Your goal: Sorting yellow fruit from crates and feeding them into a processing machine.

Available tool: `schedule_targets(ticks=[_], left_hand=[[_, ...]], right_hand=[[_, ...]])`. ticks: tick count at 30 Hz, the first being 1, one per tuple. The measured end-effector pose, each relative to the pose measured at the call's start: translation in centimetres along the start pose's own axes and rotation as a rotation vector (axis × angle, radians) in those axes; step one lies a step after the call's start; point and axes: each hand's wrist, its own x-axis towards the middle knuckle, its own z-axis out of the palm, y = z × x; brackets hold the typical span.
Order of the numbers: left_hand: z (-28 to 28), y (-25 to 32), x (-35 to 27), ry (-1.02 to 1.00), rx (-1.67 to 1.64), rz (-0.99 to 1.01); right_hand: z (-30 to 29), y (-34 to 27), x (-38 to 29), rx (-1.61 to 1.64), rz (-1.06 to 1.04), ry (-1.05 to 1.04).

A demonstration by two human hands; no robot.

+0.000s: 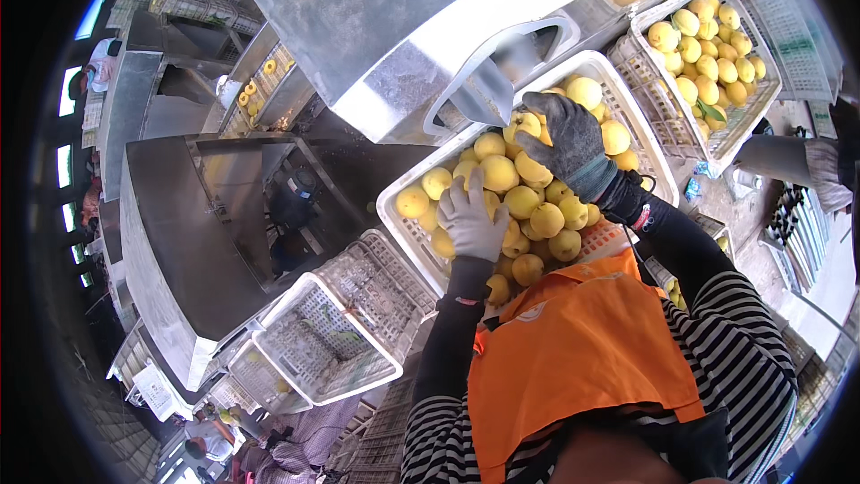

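Observation:
In front of me stands a white plastic crate (410, 249) full of yellow peaches (522, 202). My left hand (470, 225), in a light grey glove, rests on the peaches at the crate's left side with fingers apart. My right hand (571, 141), in a dark grey glove, is at the far side of the crate. Its thumb and fingers curve around a yellow peach, partly hidden by the glove. Just beyond that hand, a bent metal chute (485, 91) sticks out of an opening in a sheet-metal machine (376, 33).
Another crate (715, 154) of peaches stands to the right. On the left are stacked crates (396, 373) and a second metal machine (181, 215). An orange apron (584, 363) touches the near crate rim. Other people (208, 433) are farther off, and a person's leg (772, 158) shows at right.

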Motion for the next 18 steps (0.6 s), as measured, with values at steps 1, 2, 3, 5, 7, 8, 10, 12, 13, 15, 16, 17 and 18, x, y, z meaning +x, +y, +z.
schedule_targets(ticks=[1, 2, 3, 5, 7, 8, 10, 12, 13, 15, 16, 17, 18], left_hand=[[0.9, -0.1, 0.6, -0.018, 0.243, 0.168], [1.8, 0.3, 1.3, 0.031, 0.27, 0.262], [2.9, 0.4, 2.4, 0.03, 0.259, 0.278], [5.0, -0.7, 3.9, 0.004, 0.146, 0.371], [4.4, -0.4, 3.4, -0.013, 0.141, 0.362], [3.2, 0.2, 2.6, -0.063, -0.32, 0.119], [0.3, 2.1, 1.6, -0.145, -0.996, -0.265], [-1.5, 3.2, 1.3, -0.188, -1.588, -0.35], [-2.2, 3.8, 1.4, -0.226, -1.961, -0.276], [-2.9, 4.3, 1.3, -0.174, -2.003, -0.405], [-2.9, 3.7, 1.6, -0.185, -2.037, -0.389], [-2.9, 3.3, 1.8, -0.192, -2.071, -0.373], [-3.2, 3.6, 2.2, -0.169, -2.026, -0.331]], right_hand=[[0.5, -0.2, -1.8, -0.139, 0.167, -0.287], [1.9, 0.9, -3.9, -0.126, 0.14, -0.32], [4.4, 2.6, -5.9, -0.115, 0.169, -0.3], [7.9, 4.3, -7.9, -0.134, 0.138, -0.161], [6.7, 4.2, -7.6, 0.041, 0.241, -0.138], [5.9, 3.8, -7.6, 0.222, 0.338, -0.117], [4.2, 2.2, -7.6, 0.352, 0.308, -0.103], [1.6, -0.8, -6.6, 0.55, 0.234, -0.085], [0.1, -2.4, -5.6, 0.616, 0.205, -0.079], [-3.2, -5.6, -3.4, 0.754, 0.233, -0.178], [-4.4, -6.8, -2.7, 0.798, 0.24, -0.21], [-5.0, -7.6, -2.3, 0.684, 0.1, -0.148], [-5.4, -8.1, -2.0, 0.566, -0.036, -0.086]])
